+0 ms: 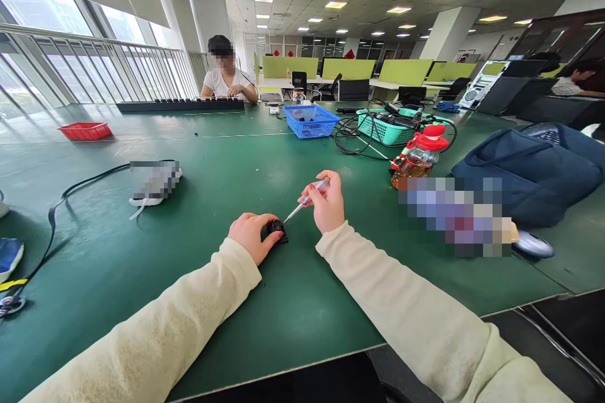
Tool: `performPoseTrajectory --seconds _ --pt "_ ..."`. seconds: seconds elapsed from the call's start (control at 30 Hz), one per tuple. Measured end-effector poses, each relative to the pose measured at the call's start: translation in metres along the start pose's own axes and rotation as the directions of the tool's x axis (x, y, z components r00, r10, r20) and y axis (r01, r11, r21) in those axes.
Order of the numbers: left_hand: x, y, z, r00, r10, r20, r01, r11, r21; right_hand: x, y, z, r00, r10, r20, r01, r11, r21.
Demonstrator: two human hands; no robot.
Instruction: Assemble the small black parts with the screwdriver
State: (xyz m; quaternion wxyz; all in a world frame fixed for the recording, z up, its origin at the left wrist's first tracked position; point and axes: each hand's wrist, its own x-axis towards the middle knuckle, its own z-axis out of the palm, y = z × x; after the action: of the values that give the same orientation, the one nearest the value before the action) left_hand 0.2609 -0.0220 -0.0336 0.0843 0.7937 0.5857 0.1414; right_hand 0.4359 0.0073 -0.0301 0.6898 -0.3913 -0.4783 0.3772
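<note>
On the green tabletop (293,302), my left hand (252,236) is closed round a small black part (278,230), its thumb and fingers on the part's near and far sides. My right hand (329,203) grips a screwdriver (307,199) by its clear handle, to the right of the part. The thin metal shaft slants down to the left, and its tip meets or nearly meets the black part; exact contact is too small to tell.
Farther back are a red tray (86,131), a blue basket (311,122) and a teal basket (385,128) with cables. A red-lidded jar (418,160) and a dark blue bag (529,170) stand right. A person (227,79) sits across the table.
</note>
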Motion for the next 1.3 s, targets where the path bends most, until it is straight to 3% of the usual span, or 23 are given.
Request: performPoseTrajectory --seconds 0.17,0.27,0.4,0.57,0.73,1.3 --pt "0.0 0.0 0.0 1.0 0.008 0.0 -0.008 1.0 0.01 -0.004 0.001 0.002 0.996 -0.024 0.089 0.028 0.998 -0.053" --pt "0.0 0.001 -0.001 1.0 0.002 0.004 -0.002 1.0 0.022 -0.002 0.005 0.001 0.998 -0.022 0.062 0.028 0.995 -0.094" --pt "0.0 0.002 -0.003 0.999 -0.005 0.031 0.005 1.0 0.012 0.003 0.012 0.0 0.995 0.097 -0.022 -0.099 0.988 -0.123" --pt "0.0 0.002 -0.002 1.0 -0.009 0.028 0.009 1.0 0.005 0.009 0.015 -0.002 0.964 0.247 -0.1 -0.243 0.969 0.047" --pt "0.0 0.001 -0.002 1.0 0.0 0.025 0.0 1.0 0.007 0.01 0.009 -0.003 0.965 0.217 -0.146 -0.206 0.974 0.091" --pt "0.0 0.0 -0.001 1.0 0.012 0.008 -0.012 1.0 -0.012 -0.004 0.001 0.005 0.999 -0.007 0.045 0.009 0.999 -0.035"
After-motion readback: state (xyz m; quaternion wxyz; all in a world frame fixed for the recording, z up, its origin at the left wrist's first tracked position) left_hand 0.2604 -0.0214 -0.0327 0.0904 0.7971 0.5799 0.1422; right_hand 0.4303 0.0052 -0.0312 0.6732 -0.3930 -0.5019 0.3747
